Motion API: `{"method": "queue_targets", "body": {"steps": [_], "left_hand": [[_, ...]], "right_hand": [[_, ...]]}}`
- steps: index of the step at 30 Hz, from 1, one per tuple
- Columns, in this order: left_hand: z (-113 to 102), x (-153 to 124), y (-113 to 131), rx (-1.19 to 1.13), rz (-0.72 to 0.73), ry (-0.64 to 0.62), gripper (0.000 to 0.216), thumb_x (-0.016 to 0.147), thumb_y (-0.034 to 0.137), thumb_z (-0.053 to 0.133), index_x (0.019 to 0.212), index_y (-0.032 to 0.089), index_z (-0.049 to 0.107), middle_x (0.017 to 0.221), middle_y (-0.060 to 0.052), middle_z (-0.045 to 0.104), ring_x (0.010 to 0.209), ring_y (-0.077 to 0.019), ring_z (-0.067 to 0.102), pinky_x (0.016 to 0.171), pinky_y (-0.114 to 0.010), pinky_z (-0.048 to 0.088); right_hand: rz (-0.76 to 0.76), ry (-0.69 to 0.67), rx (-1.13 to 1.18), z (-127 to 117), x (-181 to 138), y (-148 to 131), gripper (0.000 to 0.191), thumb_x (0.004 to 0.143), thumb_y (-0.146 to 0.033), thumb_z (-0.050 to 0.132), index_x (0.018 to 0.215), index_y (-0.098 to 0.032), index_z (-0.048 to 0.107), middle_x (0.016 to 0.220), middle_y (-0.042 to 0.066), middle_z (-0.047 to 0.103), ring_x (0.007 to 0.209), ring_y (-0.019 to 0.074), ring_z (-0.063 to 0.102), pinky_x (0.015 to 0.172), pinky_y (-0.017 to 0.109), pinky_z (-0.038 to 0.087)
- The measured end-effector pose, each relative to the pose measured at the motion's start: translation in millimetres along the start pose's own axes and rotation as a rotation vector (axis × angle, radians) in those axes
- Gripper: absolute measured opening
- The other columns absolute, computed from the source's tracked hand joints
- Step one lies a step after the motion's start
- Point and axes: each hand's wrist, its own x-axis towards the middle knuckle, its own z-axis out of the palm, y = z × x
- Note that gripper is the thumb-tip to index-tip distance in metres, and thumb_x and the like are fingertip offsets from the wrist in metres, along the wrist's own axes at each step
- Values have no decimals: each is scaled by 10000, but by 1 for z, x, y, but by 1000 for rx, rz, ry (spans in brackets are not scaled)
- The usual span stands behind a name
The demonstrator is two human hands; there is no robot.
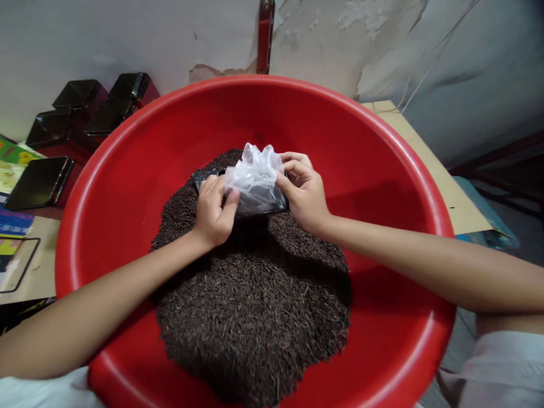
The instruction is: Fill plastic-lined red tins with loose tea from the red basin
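Observation:
A big red basin (408, 198) holds a heap of dark loose tea leaves (255, 317). On the heap sits a dark box (272, 213), mostly hidden, with a clear plastic bag (257, 175) bunched up out of its top. My left hand (216, 208) grips the bag's left edge between thumb and fingers, close against the box. From the right, my right hand (304, 190) pinches the bag's other edge with thumb and curled fingers. A dark flat piece (204, 177) shows behind my left fingers. What the bag contains is hidden.
Several dark, shiny-topped tins (40, 181) stand left of the basin by the wall. Colourful printed packaging (15, 226) lies at the far left. A cardboard sheet (442, 170) is on the right. Behind the basin a red metal post (266, 39) stands against the peeling wall.

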Motion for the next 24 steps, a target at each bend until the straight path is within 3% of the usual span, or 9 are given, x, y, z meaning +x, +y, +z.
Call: {"method": "queue_targets", "body": {"steps": [4, 7, 10, 14, 17, 21, 24], "left_hand": [[-5, 3, 0, -15, 162, -110, 385, 939, 481, 281, 1055, 206, 525, 864, -60, 621, 802, -223, 545, 705, -352, 401], [-10, 10, 4, 20, 212, -209, 322, 943, 393, 301, 1011, 195, 546, 887, -66, 637, 840, -229, 540, 725, -351, 388], [-15, 19, 8, -8, 177, -284, 166, 895, 274, 402, 888, 193, 546, 848, -45, 634, 819, -202, 534, 720, -318, 400], [-18, 25, 8, 3, 58, -191, 56, 787, 214, 507, 736, 204, 487, 797, -24, 570, 790, -186, 502, 710, -297, 409], [-17, 28, 6, 55, -1, -145, 135, 768, 267, 541, 687, 201, 456, 872, -38, 565, 847, -204, 490, 741, -323, 404], [-16, 29, 7, 28, 8, -220, 266, 809, 312, 501, 613, 198, 361, 650, 0, 515, 668, -167, 481, 637, -301, 375], [-15, 25, 10, 57, 57, -237, 210, 797, 270, 491, 638, 202, 373, 644, -3, 506, 628, -159, 474, 610, -296, 375]], "right_hand": [[-49, 16, -56, 5, 2, 4, 377, 724, -598, 608, 705, -221, 595, 1025, 62, 485, 1052, 189, 514, 1017, 384, 399], [-100, -21, -118, 5, 2, 5, 332, 760, -541, 601, 709, -214, 630, 1044, 61, 494, 1065, 188, 506, 1013, 391, 392], [-171, -146, -202, 3, -1, 3, 309, 823, -486, 545, 734, -211, 654, 1066, 58, 528, 1080, 193, 492, 1017, 411, 369], [-286, -406, -259, -2, -6, -2, 433, 905, -523, 368, 853, -217, 670, 1089, 65, 546, 1084, 200, 487, 1033, 464, 322], [-458, -514, -384, -5, -6, -1, 482, 833, -606, 440, 999, -200, 641, 1168, 108, 515, 1130, 249, 453, 1058, 527, 253], [-538, -492, -589, -5, -2, 1, 261, 859, -295, 419, 973, -194, 631, 1082, 102, 549, 1033, 228, 494, 1011, 526, 301], [-506, -519, -629, -4, 5, -3, 253, 832, -177, 390, 883, -206, 636, 974, 61, 570, 960, 201, 509, 1030, 533, 289]]}}
